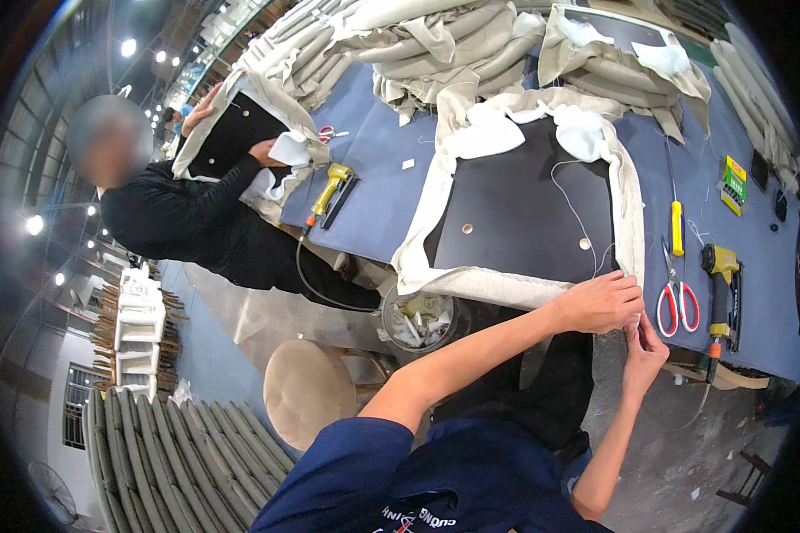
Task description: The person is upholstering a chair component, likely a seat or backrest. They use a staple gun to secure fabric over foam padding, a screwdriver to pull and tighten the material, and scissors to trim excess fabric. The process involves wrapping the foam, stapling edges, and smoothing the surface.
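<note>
A seat panel with a black underside (524, 209) lies at the front edge of the blue table, beige fabric (498, 286) folded around its rim. At its near right corner my left hand (598, 302) is closed, fingers pinching the fabric edge. Just below and to the right, my right hand (647, 354) grips the same corner, its fingertips partly hidden. A loose thread (571, 200) trails over the black board toward my hands. White padding (484, 133) sticks out along the far side. Red-and-white-handled scissors (678, 306) lie right of the corner.
Right of the panel lie a yellow-handled awl-like tool (677, 226) and a staple gun (724, 266). Another staple gun (332, 191) lies left. Stacked beige covers (453, 53) fill the back. A co-worker (187, 213) holds another panel. A waste bucket (418, 320) and round stool (309, 391) stand below.
</note>
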`<state>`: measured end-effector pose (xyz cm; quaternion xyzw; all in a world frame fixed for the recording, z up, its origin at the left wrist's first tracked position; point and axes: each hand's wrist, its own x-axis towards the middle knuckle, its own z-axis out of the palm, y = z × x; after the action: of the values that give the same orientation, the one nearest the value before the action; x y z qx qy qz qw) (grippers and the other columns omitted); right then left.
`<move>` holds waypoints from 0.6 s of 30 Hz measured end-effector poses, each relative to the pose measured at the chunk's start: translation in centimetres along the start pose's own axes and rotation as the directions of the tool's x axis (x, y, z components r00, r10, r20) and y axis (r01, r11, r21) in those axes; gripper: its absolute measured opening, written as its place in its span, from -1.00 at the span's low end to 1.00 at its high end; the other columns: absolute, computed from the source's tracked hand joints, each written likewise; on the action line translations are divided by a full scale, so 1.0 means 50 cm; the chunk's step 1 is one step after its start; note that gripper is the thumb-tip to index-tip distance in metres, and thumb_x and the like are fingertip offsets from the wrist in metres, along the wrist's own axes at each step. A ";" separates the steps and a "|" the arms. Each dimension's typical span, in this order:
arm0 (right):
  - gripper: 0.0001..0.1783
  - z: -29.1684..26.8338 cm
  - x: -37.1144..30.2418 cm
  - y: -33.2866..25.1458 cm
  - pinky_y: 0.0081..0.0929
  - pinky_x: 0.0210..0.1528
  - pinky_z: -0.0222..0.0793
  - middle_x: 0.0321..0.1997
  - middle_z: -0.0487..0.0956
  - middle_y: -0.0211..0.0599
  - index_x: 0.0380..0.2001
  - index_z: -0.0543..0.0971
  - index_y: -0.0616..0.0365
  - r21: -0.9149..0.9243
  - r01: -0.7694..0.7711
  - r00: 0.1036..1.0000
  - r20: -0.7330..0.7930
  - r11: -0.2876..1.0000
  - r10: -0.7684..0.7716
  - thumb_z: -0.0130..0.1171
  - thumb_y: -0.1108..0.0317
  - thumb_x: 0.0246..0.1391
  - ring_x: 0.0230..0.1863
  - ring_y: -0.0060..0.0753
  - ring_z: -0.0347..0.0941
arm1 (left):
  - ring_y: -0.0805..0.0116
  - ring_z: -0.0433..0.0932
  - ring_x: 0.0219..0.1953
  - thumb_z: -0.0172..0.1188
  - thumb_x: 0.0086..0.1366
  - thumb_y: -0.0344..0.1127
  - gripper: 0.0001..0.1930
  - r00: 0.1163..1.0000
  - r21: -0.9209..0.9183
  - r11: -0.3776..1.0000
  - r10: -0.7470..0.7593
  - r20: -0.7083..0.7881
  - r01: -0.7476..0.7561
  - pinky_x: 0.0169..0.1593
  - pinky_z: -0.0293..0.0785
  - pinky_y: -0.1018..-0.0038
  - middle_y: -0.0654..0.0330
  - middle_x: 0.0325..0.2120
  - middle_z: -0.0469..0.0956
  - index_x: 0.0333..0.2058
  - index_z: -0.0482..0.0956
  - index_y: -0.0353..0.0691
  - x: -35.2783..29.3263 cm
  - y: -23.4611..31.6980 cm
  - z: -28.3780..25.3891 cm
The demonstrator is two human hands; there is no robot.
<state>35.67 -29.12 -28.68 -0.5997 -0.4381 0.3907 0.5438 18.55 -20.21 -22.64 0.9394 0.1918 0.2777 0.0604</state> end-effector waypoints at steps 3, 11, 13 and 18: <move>-0.57 -0.007 -0.003 -0.002 -0.53 0.08 0.47 0.00 0.70 -0.20 0.09 0.60 0.39 -0.014 0.013 0.999 -0.038 1.000 -0.014 0.35 0.45 0.18 -0.05 -0.55 0.57 | 0.16 0.50 -0.12 0.26 0.25 -0.18 -0.77 0.999 -0.051 0.999 0.013 0.039 -0.011 -0.01 0.41 0.25 0.14 -0.31 0.50 -0.29 0.52 -0.22 0.021 -0.010 0.014; -0.55 0.025 -0.018 -0.038 -0.36 0.22 0.42 0.07 0.67 0.00 0.03 0.66 0.27 -0.072 0.156 0.983 -0.086 0.985 -0.162 0.43 0.45 0.01 0.11 -0.17 0.62 | 0.07 0.53 -0.22 0.42 0.10 -0.39 -0.75 0.993 -0.265 0.958 -0.092 0.077 0.109 -0.13 0.42 0.23 0.13 -0.36 0.57 -0.26 0.56 -0.24 0.022 -0.010 -0.031; -0.53 0.013 -0.007 -0.032 -0.36 0.23 0.43 0.08 0.67 0.00 0.03 0.67 0.26 -0.049 0.139 0.986 -0.089 0.989 -0.143 0.44 0.48 -0.02 0.12 -0.17 0.62 | 0.03 0.53 -0.20 0.42 0.09 -0.40 -0.74 0.986 -0.291 0.950 -0.070 0.150 0.112 -0.11 0.42 0.20 0.10 -0.32 0.57 -0.25 0.56 -0.25 0.033 -0.024 -0.017; -0.56 0.014 -0.014 -0.033 -0.38 0.23 0.42 0.08 0.67 -0.01 0.00 0.69 0.27 -0.020 0.063 0.989 -0.134 0.998 -0.065 0.45 0.48 -0.02 0.10 -0.22 0.62 | -0.04 0.49 0.06 0.35 0.19 -0.40 -0.60 0.974 -0.331 0.918 -0.187 0.125 0.218 0.16 0.37 0.18 -0.01 -0.01 0.54 0.02 0.55 -0.28 0.017 -0.050 -0.061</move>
<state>34.64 -29.52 -27.12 -0.6147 -0.4225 0.3284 0.5795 16.74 -17.57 -20.21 0.9012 0.2338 0.2560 0.2602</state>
